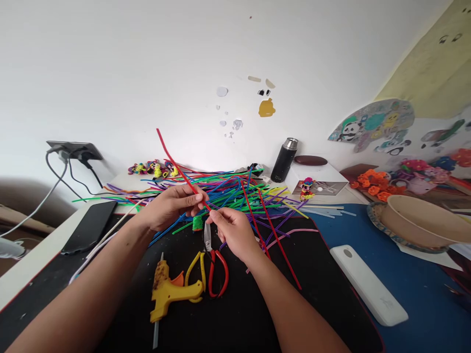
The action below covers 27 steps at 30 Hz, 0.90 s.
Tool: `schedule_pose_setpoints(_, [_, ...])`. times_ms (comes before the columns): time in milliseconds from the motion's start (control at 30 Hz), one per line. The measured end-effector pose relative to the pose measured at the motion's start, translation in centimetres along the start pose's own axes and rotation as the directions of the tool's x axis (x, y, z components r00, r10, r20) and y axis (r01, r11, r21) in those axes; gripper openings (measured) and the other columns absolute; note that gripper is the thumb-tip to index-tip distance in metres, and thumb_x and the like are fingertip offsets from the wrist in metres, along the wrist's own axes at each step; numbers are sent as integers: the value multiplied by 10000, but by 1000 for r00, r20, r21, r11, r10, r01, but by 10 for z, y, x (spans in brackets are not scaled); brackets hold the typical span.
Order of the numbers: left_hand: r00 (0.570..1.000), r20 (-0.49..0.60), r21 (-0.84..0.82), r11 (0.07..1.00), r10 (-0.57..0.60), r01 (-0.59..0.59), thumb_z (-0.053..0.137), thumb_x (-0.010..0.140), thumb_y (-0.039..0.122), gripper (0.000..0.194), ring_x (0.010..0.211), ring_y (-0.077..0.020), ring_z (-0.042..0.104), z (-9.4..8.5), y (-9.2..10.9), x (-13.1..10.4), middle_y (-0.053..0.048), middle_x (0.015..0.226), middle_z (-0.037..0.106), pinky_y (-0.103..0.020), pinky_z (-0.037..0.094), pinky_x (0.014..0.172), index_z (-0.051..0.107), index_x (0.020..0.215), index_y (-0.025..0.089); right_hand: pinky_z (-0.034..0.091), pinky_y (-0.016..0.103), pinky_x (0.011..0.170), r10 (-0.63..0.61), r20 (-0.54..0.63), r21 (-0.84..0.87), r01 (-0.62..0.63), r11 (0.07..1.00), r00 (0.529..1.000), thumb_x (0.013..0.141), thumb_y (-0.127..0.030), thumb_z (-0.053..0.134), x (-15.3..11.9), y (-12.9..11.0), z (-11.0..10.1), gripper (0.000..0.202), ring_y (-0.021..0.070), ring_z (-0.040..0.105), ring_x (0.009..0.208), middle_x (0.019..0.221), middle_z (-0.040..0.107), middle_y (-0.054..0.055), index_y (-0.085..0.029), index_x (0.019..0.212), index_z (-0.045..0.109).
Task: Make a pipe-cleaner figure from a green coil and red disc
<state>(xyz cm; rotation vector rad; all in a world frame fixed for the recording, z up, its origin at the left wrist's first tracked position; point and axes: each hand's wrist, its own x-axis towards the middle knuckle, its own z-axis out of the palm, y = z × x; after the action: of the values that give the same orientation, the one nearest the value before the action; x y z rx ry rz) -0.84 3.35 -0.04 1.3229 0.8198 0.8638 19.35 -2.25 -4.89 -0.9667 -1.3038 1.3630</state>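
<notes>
A straight red pipe cleaner (172, 162) slants up leftward, pinched in both hands (189, 201)

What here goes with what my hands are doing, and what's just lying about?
Likely part of it:
red stem, held by left hand and right hand
coloured stems
red-handled scissors
glue gun

Seemingly just lying about:
black flask
white oblong device
dark red case
bowl
</notes>
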Motion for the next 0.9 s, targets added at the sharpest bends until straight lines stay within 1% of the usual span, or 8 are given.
schedule_pose_setpoints(133, [997,81,125,992,15,-25,947,805,541,394,655,-148,616,8,-2,2,-65,772,761,-254,498,614,852,853,161,320,260,461,0,-32,-6,0,1000,999,929,-625,703,2,2,-1,449,110,428,435,522,502,-68,-189,829,734])
schedule_pose_setpoints(200, [996,86,135,990,32,-44,929,829,547,389,677,-156,641,12,-3,2,-70,774,773,-257,519,639,858,844,164,326,259,461,-7,-55,7,7,1000,998,928,-618,708,3,3,-2,441,110,430,435,519,500,-69,-189,832,733])
schedule_pose_setpoints(300, [997,7,56,996,72,-72,982,766,521,381,692,-177,682,14,-5,3,-80,755,788,-260,529,631,879,859,165,323,254,454,-7,-94,63,13,998,996,921,-612,726,5,4,-4,429,105,425,434,513,492,-75,-190,845,732])
schedule_pose_setpoints(400, [991,-89,-44,994,95,-99,1039,679,479,390,685,-189,697,15,-6,5,-94,745,801,-266,531,612,894,853,161,280,244,435,19,-134,146,1,989,991,890,-629,762,6,3,-4,443,98,421,435,518,497,-75,-189,854,729])
schedule_pose_setpoints(500, [986,-138,-71,992,98,-108,1053,653,472,395,657,-178,684,16,-7,6,-92,702,790,-259,522,602,898,826,153,233,236,417,41,-166,218,-4,976,985,843,-629,809,7,1,-4,449,93,415,427,521,512,-76,-188,890,734])
schedule_pose_setpoints(567, [985,-147,-70,992,91,-102,1057,639,482,404,645,-175,679,17,-8,7,-86,677,781,-258,521,599,901,817,155,220,231,409,44,-182,252,3,968,982,818,-613,837,8,0,-4,440,90,412,419,518,517,-78,-193,897,729])
schedule_pose_setpoints(767, [994,-93,15,998,60,-59,1037,662,509,413,681,-200,712,17,-15,7,-103,742,819,-273,542,616,918,887,183,216,220,401,69,-253,353,25,935,965,736,-576,908,10,-1,-3,441,78,391,413,514,500,-88,-199,851,710])
schedule_pose_setpoints(900, [997,-61,41,998,47,-45,1028,678,518,411,698,-204,722,17,-20,7,-117,807,845,-279,546,625,922,909,195,205,223,400,66,-280,381,48,923,958,724,-574,913,10,-2,-4,438,78,376,411,506,490,-88,-200,827,710])
